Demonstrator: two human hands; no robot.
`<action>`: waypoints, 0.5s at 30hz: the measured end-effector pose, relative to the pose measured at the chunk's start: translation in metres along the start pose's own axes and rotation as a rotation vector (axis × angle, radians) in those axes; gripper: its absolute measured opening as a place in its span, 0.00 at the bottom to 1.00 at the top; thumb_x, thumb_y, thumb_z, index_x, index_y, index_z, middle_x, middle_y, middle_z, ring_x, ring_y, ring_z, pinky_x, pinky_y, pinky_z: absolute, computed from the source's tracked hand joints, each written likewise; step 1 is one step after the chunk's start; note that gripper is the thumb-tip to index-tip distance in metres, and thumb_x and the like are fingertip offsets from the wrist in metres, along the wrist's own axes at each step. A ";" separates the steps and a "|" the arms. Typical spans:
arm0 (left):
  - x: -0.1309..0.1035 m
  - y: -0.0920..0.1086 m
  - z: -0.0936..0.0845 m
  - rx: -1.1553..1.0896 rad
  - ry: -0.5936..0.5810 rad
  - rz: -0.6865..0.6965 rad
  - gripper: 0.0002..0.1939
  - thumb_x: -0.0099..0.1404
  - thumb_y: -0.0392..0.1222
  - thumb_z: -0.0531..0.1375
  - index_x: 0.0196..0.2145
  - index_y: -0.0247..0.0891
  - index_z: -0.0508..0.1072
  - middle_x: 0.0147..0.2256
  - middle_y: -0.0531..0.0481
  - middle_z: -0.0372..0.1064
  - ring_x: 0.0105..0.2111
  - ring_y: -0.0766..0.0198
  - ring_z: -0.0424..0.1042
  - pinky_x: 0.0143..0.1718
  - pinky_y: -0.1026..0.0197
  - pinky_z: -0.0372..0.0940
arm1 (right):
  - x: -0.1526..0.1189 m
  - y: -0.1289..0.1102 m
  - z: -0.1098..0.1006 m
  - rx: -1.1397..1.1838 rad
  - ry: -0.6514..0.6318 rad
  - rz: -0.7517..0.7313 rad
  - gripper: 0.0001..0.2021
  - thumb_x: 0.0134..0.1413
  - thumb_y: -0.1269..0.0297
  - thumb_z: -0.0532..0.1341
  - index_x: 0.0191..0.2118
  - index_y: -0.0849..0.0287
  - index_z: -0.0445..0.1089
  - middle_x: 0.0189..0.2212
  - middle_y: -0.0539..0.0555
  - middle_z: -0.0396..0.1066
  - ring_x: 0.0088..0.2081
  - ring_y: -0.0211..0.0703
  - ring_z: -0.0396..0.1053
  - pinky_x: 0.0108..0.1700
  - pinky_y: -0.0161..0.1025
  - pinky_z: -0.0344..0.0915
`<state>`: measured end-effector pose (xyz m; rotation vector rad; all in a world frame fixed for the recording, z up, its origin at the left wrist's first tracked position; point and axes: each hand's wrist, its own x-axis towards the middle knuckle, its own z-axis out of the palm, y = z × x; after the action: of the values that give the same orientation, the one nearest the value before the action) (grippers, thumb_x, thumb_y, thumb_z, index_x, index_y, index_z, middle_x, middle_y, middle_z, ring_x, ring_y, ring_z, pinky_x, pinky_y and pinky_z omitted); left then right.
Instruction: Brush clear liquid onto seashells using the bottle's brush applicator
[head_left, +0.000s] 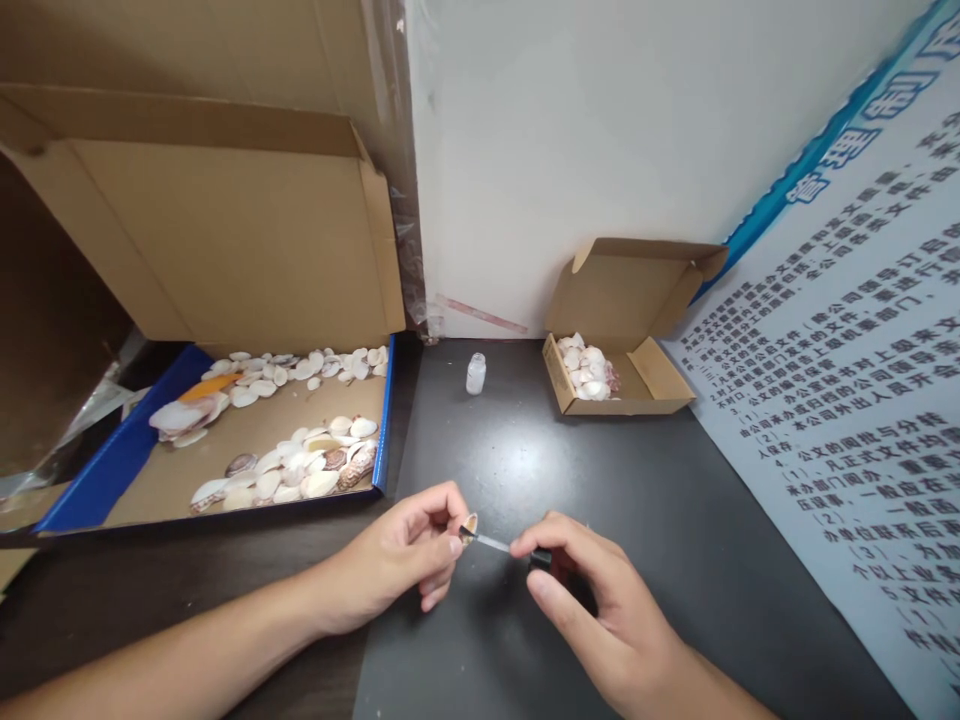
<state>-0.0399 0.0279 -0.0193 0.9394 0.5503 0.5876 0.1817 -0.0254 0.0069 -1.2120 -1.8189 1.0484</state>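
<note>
Between the thumb and fingers of my left hand (412,545) is a small seashell (470,526), its hollow side partly facing me. My right hand (592,600) grips the black cap of a small brush (491,543), whose thin stem points left. The brush tip touches or nearly touches the shell's inner side. Behind both hands, a small clear bottle (476,374) with whitish contents stands upright without a cap on the dark table.
At left lies an open blue-edged cardboard box (180,490) with rows of many shells (300,470). A smaller open cardboard box (630,406) at the back right holds a pile of shells (589,368). A printed board (847,330) leans along the right side; a white wall (570,130) rises behind.
</note>
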 end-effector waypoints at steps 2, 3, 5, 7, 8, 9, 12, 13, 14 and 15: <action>0.000 0.000 -0.001 0.007 -0.002 0.001 0.14 0.65 0.47 0.62 0.32 0.39 0.61 0.23 0.61 0.55 0.17 0.77 0.54 0.21 0.69 0.60 | 0.000 0.001 0.000 -0.028 0.038 0.023 0.07 0.64 0.65 0.55 0.43 0.54 0.69 0.28 0.48 0.66 0.28 0.37 0.64 0.31 0.33 0.61; 0.000 -0.001 -0.001 0.009 0.000 0.001 0.14 0.65 0.47 0.62 0.32 0.39 0.61 0.23 0.61 0.54 0.17 0.77 0.54 0.21 0.69 0.60 | 0.001 0.001 0.000 -0.037 0.056 0.033 0.06 0.65 0.65 0.55 0.43 0.54 0.69 0.28 0.48 0.66 0.27 0.37 0.64 0.30 0.33 0.61; 0.000 -0.001 0.000 0.007 0.006 0.001 0.14 0.65 0.47 0.62 0.32 0.39 0.61 0.24 0.61 0.55 0.17 0.77 0.54 0.20 0.69 0.59 | 0.001 0.001 0.000 -0.031 0.065 0.028 0.06 0.64 0.65 0.55 0.43 0.54 0.69 0.28 0.48 0.66 0.27 0.37 0.64 0.30 0.33 0.61; 0.000 -0.001 0.001 0.002 0.016 0.000 0.14 0.64 0.47 0.63 0.32 0.39 0.61 0.25 0.60 0.55 0.17 0.77 0.54 0.20 0.69 0.59 | 0.001 0.000 0.000 -0.003 0.037 0.000 0.06 0.64 0.65 0.56 0.43 0.54 0.69 0.29 0.48 0.67 0.28 0.38 0.64 0.31 0.33 0.62; 0.000 0.000 0.002 0.002 0.021 -0.002 0.14 0.64 0.47 0.63 0.32 0.39 0.61 0.26 0.60 0.56 0.17 0.77 0.54 0.20 0.69 0.58 | 0.001 -0.001 0.000 0.008 0.020 -0.010 0.06 0.63 0.65 0.56 0.43 0.54 0.70 0.29 0.49 0.67 0.28 0.38 0.65 0.31 0.33 0.62; 0.000 0.000 0.002 0.004 0.027 -0.002 0.14 0.64 0.48 0.63 0.32 0.39 0.61 0.26 0.60 0.56 0.17 0.77 0.54 0.20 0.69 0.58 | 0.001 -0.001 0.000 0.011 0.011 -0.013 0.06 0.63 0.65 0.56 0.43 0.54 0.70 0.29 0.49 0.67 0.28 0.38 0.65 0.31 0.33 0.62; -0.001 0.001 0.003 0.018 0.033 -0.006 0.15 0.64 0.48 0.62 0.32 0.39 0.61 0.26 0.60 0.56 0.17 0.77 0.54 0.20 0.69 0.59 | 0.002 -0.002 0.000 -0.020 0.046 0.024 0.06 0.64 0.65 0.56 0.42 0.55 0.70 0.28 0.49 0.67 0.27 0.37 0.64 0.30 0.33 0.62; -0.001 0.001 0.003 0.021 0.029 -0.007 0.15 0.64 0.48 0.62 0.32 0.39 0.61 0.25 0.60 0.55 0.17 0.77 0.54 0.21 0.69 0.59 | 0.002 -0.001 0.000 -0.029 0.063 0.036 0.06 0.64 0.65 0.56 0.42 0.55 0.70 0.28 0.48 0.67 0.27 0.37 0.64 0.30 0.33 0.62; -0.001 0.001 0.003 0.022 0.025 -0.009 0.15 0.64 0.49 0.62 0.32 0.39 0.61 0.25 0.60 0.55 0.17 0.77 0.54 0.21 0.69 0.59 | 0.002 -0.001 0.000 -0.030 0.069 0.038 0.06 0.64 0.65 0.56 0.42 0.55 0.70 0.27 0.48 0.67 0.27 0.38 0.64 0.30 0.33 0.62; -0.001 0.002 0.003 0.021 0.026 -0.009 0.15 0.64 0.49 0.63 0.32 0.39 0.61 0.25 0.60 0.55 0.17 0.77 0.54 0.21 0.69 0.59 | 0.002 -0.001 0.000 -0.024 0.060 0.029 0.06 0.64 0.65 0.56 0.42 0.55 0.70 0.27 0.48 0.67 0.27 0.38 0.64 0.30 0.33 0.62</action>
<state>-0.0386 0.0262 -0.0161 0.9500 0.5846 0.5873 0.1806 -0.0239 0.0077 -1.2743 -1.7776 0.9990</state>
